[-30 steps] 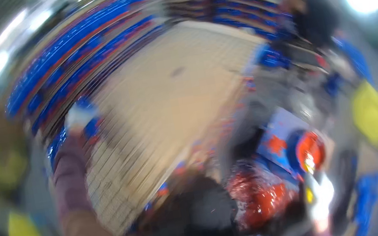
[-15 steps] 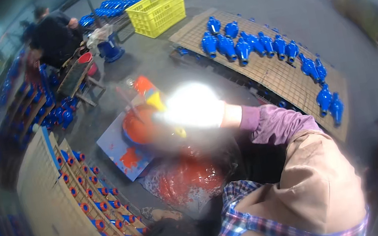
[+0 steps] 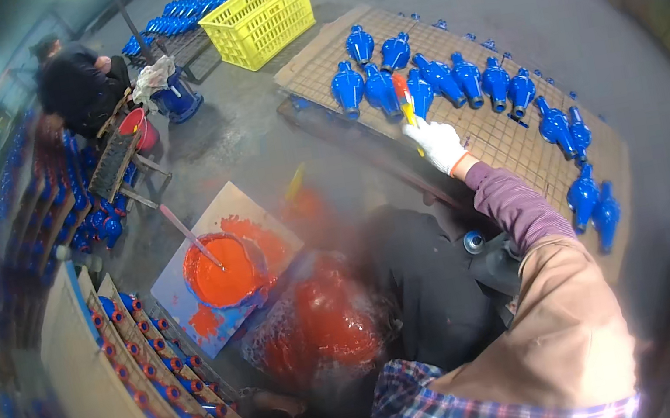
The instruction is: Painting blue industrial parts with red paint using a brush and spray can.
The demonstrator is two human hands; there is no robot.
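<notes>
My right hand (image 3: 437,146), in a white glove, is closed around a paintbrush (image 3: 408,108) with a yellow handle and orange-red bristles. The brush tip overlaps the blue bulb-shaped pieces (image 3: 420,93) on the right-hand table; whether it touches one I cannot tell. To the left, a bowl of orange-red paint (image 3: 232,281) with a stick (image 3: 188,234) leaning in it sits on a paint-spattered board (image 3: 237,207). A dim, skin-coloured shape at the lower left may be my left hand (image 3: 286,405); its fingers are unclear.
A mesh-topped table (image 3: 500,137) bears several blue pieces. Leaning racks (image 3: 157,363) with red-and-blue parts stand at left. Red-smeared plastic (image 3: 327,321) lies below the bowl. A yellow crate (image 3: 261,31), a red bucket (image 3: 140,128) and a seated person (image 3: 75,84) are farther back.
My right hand has moved with the paintbrush from above the paint bowl, right and away, to the blue pieces. The bowl is now uncovered, and the view has shifted slightly.
</notes>
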